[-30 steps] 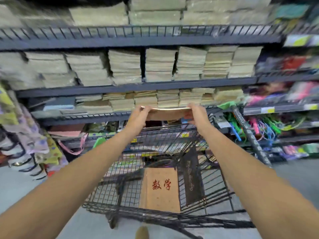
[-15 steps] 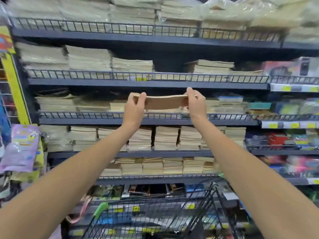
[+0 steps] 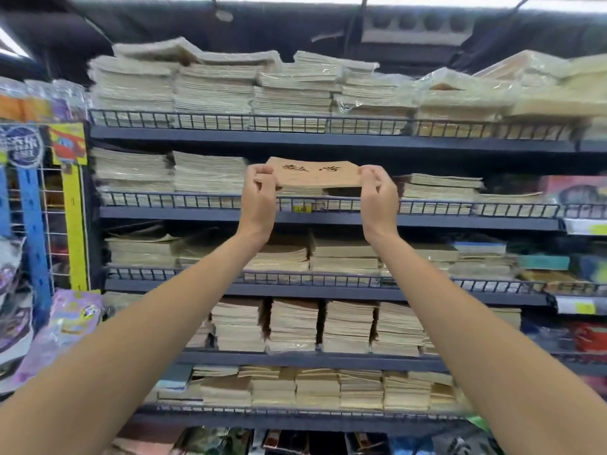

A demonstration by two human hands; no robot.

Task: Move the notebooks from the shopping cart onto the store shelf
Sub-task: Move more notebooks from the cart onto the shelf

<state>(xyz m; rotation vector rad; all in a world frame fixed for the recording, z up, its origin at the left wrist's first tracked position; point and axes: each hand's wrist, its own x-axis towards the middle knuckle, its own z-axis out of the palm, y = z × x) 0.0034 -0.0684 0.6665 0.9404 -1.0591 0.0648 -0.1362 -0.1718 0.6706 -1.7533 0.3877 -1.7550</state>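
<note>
Item: one brown notebook (image 3: 312, 175), cover with printed characters facing up, hanging roughly level just ahead of the front edge of the second shelf (image 3: 164, 214) from the top. The left hand (image 3: 259, 198) is pinching its left end and the right hand (image 3: 379, 200) its right end, fingers curled. Risks, as judged: the wire rail (image 3: 184, 201) along the front edge is likely standing in the way, catching the notebook if it is lowered too early; a light pinch at the ends is inviting sagging or a slip. Surroundings: a low stack (image 3: 300, 192) is sitting behind the rail, a tall stack (image 3: 210, 172) is crowding the left side, a shorter stack (image 3: 440, 188) the right. The cart is not showing.
</note>
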